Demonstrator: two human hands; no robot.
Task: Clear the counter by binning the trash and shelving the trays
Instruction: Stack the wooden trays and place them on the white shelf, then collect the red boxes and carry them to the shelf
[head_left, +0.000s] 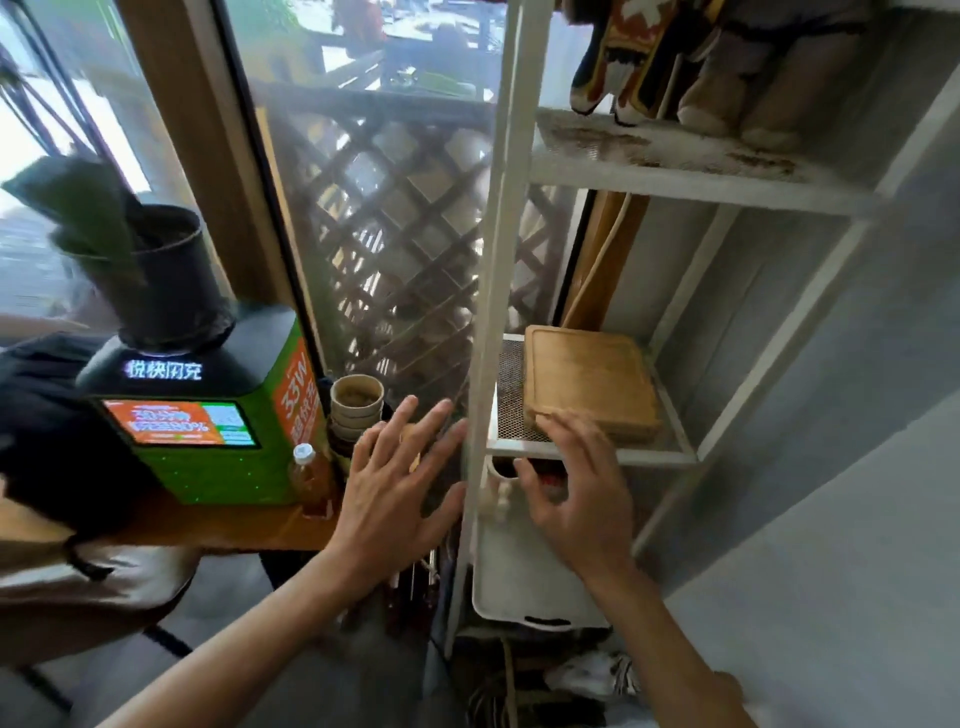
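On mesh shelf (511, 405): square wooden tray (587, 382) | left hand (395, 488), right hand (582, 499) spread, released

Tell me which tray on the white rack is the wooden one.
The square brown wooden tray on the mesh middle shelf, at the right hand's fingertips. The white plastic tray sits a level lower.

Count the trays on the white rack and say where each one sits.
2. A wooden tray lies flat on the mesh shelf; the right hand is just in front of it. A white tray sits on the level below. Others may be hidden.
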